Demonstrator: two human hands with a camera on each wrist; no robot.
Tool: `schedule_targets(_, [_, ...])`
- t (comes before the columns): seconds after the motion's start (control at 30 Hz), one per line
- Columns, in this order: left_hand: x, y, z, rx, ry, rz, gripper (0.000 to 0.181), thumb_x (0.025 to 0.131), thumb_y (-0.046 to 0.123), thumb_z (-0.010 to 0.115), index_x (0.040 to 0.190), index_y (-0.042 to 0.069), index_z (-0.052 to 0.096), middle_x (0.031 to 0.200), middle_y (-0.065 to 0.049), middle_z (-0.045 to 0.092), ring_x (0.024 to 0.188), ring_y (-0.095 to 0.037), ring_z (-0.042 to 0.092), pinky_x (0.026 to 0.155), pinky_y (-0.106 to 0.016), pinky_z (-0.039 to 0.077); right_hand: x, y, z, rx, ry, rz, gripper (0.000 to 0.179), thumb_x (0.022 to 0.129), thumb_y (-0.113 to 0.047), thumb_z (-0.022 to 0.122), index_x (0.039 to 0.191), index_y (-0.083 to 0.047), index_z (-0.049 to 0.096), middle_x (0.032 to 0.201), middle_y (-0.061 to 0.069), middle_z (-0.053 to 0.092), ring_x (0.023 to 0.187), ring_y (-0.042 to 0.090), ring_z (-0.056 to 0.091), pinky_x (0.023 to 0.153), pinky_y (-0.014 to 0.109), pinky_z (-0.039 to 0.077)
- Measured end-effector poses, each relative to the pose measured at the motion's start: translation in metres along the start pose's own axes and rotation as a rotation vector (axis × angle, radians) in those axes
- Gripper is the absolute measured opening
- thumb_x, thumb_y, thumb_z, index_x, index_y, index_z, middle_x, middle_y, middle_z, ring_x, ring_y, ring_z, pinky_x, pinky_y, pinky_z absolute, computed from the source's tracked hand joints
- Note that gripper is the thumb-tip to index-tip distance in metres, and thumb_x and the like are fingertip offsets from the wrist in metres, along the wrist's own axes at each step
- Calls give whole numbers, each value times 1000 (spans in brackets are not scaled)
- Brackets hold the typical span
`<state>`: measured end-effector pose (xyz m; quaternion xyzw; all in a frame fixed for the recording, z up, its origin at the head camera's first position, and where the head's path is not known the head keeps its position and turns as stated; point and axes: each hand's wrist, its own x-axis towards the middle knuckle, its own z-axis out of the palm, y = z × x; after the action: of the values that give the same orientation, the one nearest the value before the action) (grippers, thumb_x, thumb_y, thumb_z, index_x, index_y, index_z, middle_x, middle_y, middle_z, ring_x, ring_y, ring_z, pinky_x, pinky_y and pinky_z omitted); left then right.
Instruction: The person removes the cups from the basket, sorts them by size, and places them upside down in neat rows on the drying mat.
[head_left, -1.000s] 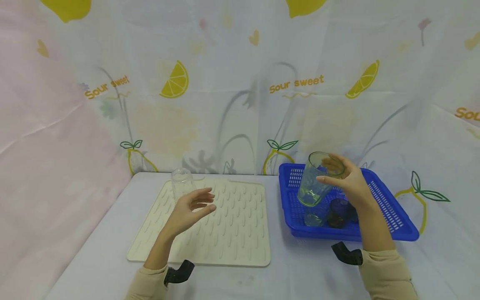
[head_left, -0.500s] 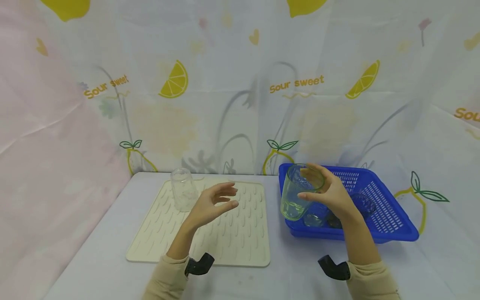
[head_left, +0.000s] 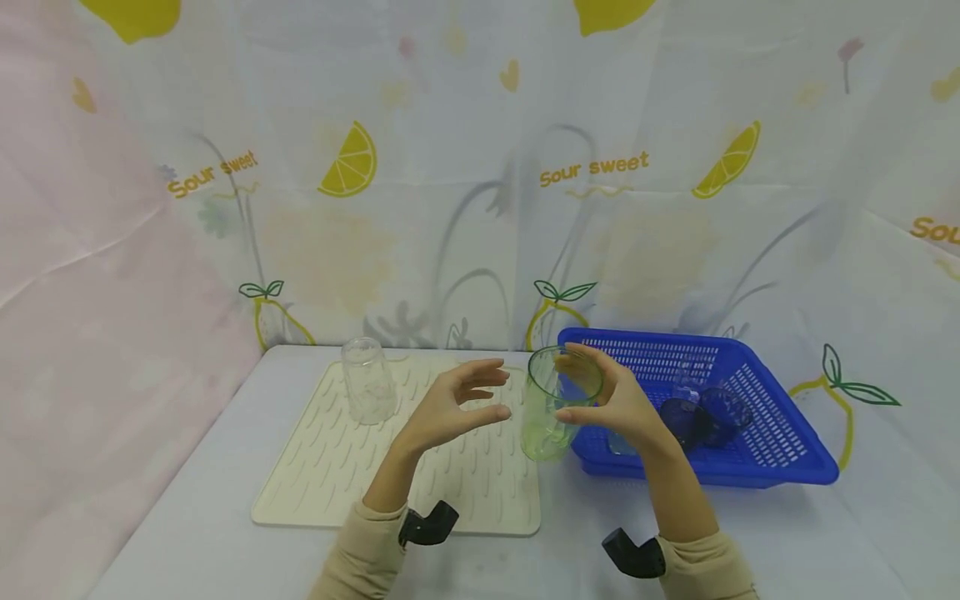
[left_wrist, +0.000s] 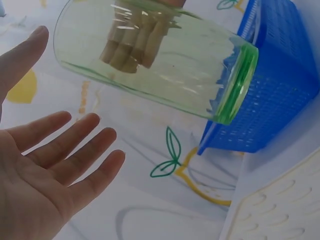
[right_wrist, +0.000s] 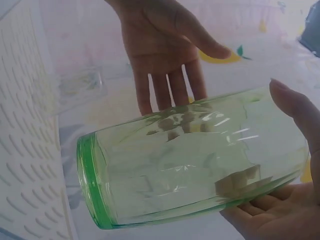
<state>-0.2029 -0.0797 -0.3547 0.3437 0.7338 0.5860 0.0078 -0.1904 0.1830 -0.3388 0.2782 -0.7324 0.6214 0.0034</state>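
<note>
A tall, pale green drinking glass (head_left: 546,429) hangs in the air between the mat and the basket, base down and slightly tilted. My right hand (head_left: 618,404) grips it near the rim, thumb on the near side and fingers around the far side. In the right wrist view the thick green base of the glass (right_wrist: 95,182) points left. My left hand (head_left: 456,407) is just left of the glass, fingers extended and apart from it, palm facing it in the left wrist view. A clear glass (head_left: 369,387) stands at the back left of the cream ridged mat (head_left: 472,492).
On the right, a blue perforated plastic basket (head_left: 712,477) holds several glass items, among them dark glassware (head_left: 684,423); my right hand hides part of it. A white cloth covers the table, and a lemon-print curtain (head_left: 450,233) hangs behind.
My right hand has carried the green glass left and toward me, from above the basket to its left edge. My left hand has moved right, toward the glass, uncovering the clear glass.
</note>
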Motion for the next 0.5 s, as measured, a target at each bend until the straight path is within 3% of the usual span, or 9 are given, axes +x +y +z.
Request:
schedule_targets(0.33, [5, 2, 7, -80, -81, 53, 63, 82, 15, 74, 135, -4, 45, 129, -21, 54, 116, -33, 54, 97, -41, 47, 5, 0, 26, 82, -52, -28, 85, 73, -7, 80, 141, 8, 31, 133, 30, 45, 125, 27, 47, 101, 22, 42])
schedule_targets(0.5, [4, 3, 8, -102, -93, 61, 66, 82, 19, 75, 136, -3, 44, 130, -20, 53, 116, -35, 55, 97, -39, 47, 5, 3, 32, 108, -37, -51, 84, 73, -10, 81, 139, 8, 33, 133, 29, 45, 123, 19, 49, 102, 23, 41])
